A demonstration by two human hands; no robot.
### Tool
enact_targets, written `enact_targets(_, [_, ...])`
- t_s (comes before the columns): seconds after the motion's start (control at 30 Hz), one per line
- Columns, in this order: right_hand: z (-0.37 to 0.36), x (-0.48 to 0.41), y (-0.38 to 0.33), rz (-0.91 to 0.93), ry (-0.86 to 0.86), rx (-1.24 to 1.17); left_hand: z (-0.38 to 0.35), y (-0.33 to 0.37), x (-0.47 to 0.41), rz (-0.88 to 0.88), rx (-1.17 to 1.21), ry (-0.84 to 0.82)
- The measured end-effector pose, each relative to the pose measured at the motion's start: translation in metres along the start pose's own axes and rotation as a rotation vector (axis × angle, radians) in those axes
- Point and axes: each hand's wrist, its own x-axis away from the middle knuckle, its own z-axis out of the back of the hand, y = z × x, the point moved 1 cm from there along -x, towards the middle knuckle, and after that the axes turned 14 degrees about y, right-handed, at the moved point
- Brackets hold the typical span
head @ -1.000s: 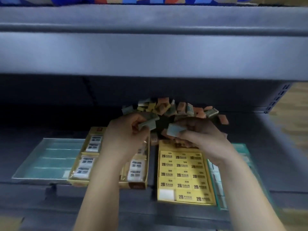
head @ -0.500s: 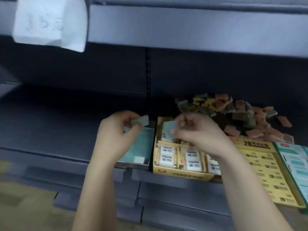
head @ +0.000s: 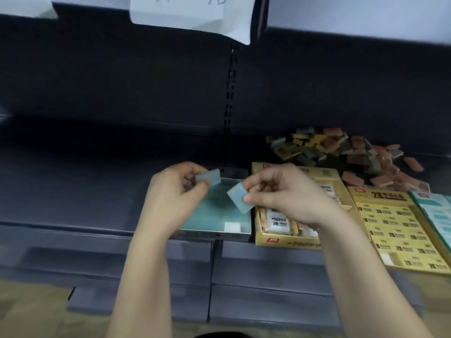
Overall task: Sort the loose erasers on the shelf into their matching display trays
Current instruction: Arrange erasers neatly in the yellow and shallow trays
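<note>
**Right grip [head: 288, 196] swings left to join the left grip [head: 174, 201] over the teal tray [head: 214, 217]**

Half a second ago the right grip held its eraser above the yellow box [head: 262, 236]. That eraser now hangs over the right part of the teal tray, close to the left grip's eraser.

The teal tray sits at the front of the shelf [head: 73, 191] and holds one small white eraser [head: 231, 226] in its near right corner. Just beside it on the right, the yellow box carries white 2B erasers standing in rows. Next comes a flat yellow tray [head: 395, 230] printed with rows of 2B labels, then a green tray [head: 436, 215]. Behind these, a loose pile [head: 341, 154] of orange, yellow and grey-green erasers lies at the back of the shelf.

The left grip pinches a pale blue eraser [head: 208, 177] between thumb and curled fingers above the tray's back edge. Its long axis runs nearly left to right, with the broad face toward the camera. The right grip pinches a second pale blue eraser [head: 240, 197] by one end. This one is tilted, with its long axis slanting from upper left down to lower right.

The left grip covers the teal tray's left side, and the right grip hides the middle of the yellow box. The green tray is cut off at the frame's right edge. A paper tag [head: 190, 18] hangs from the shelf above, and its writing is cropped and unreadable.
</note>
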Motion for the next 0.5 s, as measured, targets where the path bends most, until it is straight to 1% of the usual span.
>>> enact_targets(0.1, [-0.005, 0.0, -0.007, 0.041, -0.013, 0.244, 0.001, -0.006, -0.005, -0.004, 0.01, 0.001])
enact_targets(0.27, [-0.017, 0.001, -0.018, 0.103, -0.102, 0.543, -0.001, -0.013, -0.007, -0.023, 0.008, -0.02])
enact_targets(0.5, [-0.031, 0.004, -0.029, 0.156, -0.163, 0.798, 0.002, -0.02, -0.007, -0.014, 0.011, -0.028])
